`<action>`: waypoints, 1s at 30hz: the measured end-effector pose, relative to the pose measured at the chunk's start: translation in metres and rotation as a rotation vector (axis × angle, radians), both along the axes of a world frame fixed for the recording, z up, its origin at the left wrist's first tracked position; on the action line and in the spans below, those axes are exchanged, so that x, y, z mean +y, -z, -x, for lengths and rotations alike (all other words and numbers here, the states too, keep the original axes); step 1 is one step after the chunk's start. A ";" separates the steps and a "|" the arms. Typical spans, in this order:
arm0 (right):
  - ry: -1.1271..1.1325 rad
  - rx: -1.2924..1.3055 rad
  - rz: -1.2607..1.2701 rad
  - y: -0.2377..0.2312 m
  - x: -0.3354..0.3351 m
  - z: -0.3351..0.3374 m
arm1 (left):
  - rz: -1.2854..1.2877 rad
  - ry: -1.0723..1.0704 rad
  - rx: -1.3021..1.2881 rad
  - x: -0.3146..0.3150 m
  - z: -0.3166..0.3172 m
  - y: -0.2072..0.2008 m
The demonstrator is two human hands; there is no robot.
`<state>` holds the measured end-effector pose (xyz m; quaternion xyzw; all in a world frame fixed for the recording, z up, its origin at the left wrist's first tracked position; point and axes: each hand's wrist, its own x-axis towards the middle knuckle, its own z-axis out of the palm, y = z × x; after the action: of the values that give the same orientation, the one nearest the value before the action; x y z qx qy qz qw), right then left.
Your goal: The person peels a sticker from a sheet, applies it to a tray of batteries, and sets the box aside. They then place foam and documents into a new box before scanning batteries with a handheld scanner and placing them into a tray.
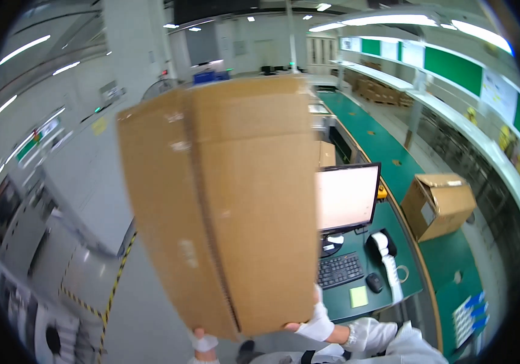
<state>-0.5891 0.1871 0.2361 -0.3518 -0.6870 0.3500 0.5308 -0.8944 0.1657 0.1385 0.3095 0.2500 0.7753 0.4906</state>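
Observation:
A large brown cardboard box (229, 200) fills the middle of the view, lifted up in front of me. My left hand (202, 341), in a white glove, holds its lower left corner from beneath. My right hand (315, 324), also gloved in white, grips the box's lower right edge. Both hands are mostly hidden behind the box's bottom edge.
To the right runs a long green workbench (387, 151) with a lit monitor (348, 197), a black keyboard (340, 270), a mouse (374, 282), a label printer (384, 246) and a yellow note pad (358, 296). A smaller open cardboard box (437, 205) sits on the bench. Yellow-black floor tape (114, 285) runs at left.

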 end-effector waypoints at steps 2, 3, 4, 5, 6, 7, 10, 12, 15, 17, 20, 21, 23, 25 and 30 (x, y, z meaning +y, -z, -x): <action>-0.084 -0.058 -0.056 0.001 0.029 0.069 | -0.054 0.013 -0.061 0.013 0.075 0.020; -0.073 -0.039 -0.053 0.013 0.037 0.101 | -0.019 -0.043 -0.124 0.012 0.098 0.014; -0.099 -0.031 0.014 0.025 0.048 0.132 | 0.019 -0.042 -0.142 0.007 0.118 0.019; -0.101 -0.015 0.057 0.024 0.051 0.159 | 0.112 -0.156 -0.056 -0.007 0.143 0.009; -0.128 0.024 0.177 0.018 0.052 0.174 | 0.201 -0.258 0.033 -0.017 0.161 -0.004; -0.066 0.005 0.162 0.042 0.056 0.195 | 0.257 -0.338 0.122 -0.019 0.184 -0.016; -0.224 0.216 0.375 0.068 0.068 0.279 | 0.341 -0.540 0.388 -0.009 0.246 -0.038; -0.165 0.216 0.390 0.096 0.083 0.311 | 0.317 -0.406 0.264 0.006 0.289 0.002; -0.053 0.253 0.481 0.073 0.114 0.323 | 0.291 -0.189 0.307 0.101 0.309 -0.004; 0.038 0.276 0.494 0.066 0.137 0.324 | 0.307 -0.098 0.373 0.161 0.317 -0.010; 0.177 0.314 0.532 0.084 0.188 0.325 | 0.355 0.002 0.491 0.240 0.321 -0.017; 0.242 0.322 0.546 0.094 0.205 0.327 | 0.378 0.029 0.533 0.264 0.320 -0.018; 0.296 0.337 0.542 0.128 0.251 0.331 | 0.438 0.056 0.607 0.310 0.311 -0.019; 0.337 0.348 0.553 0.157 0.301 0.332 | 0.468 0.113 0.634 0.370 0.290 -0.033; 0.398 0.428 0.743 0.160 0.405 0.332 | 0.670 0.282 0.723 0.512 0.242 -0.063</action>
<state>-0.9209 0.5918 0.0761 -0.5627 -0.3093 0.5282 0.5556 -1.1362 0.6781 0.2011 0.4142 0.5943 0.4223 0.5449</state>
